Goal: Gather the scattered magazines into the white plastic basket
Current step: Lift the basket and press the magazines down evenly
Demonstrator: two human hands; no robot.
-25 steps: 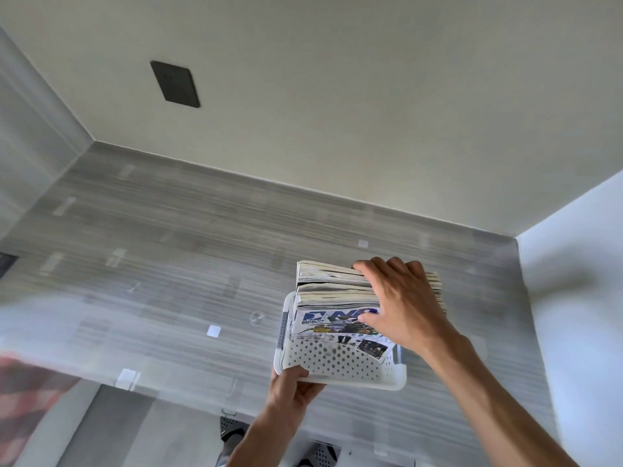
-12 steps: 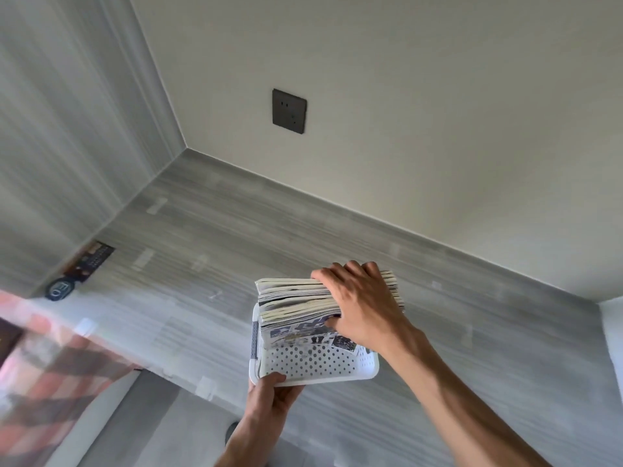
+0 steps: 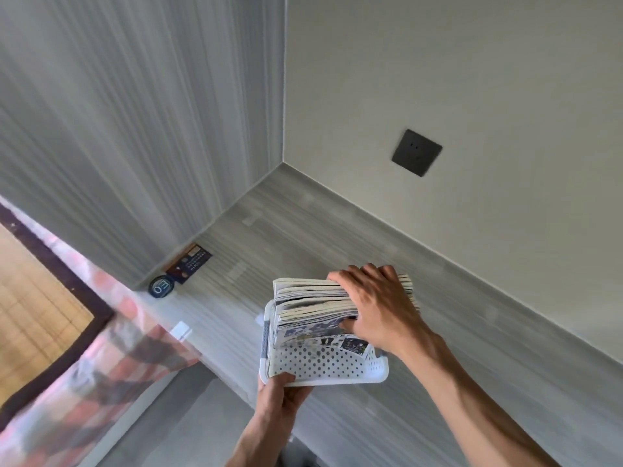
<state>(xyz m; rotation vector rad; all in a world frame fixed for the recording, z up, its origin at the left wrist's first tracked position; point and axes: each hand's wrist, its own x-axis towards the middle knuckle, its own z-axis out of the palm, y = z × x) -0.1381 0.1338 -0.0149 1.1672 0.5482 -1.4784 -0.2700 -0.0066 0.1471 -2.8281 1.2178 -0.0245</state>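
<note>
Desk corner (image 3: 269, 210) newly in view, basket (image 3: 337, 365) unchanged.

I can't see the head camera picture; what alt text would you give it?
Two hands carry a white plastic basket of magazines: the left hand grips its near rim, the right hand grips the stack. Behind are a grey wooden surface and a dark wall socket.
</note>
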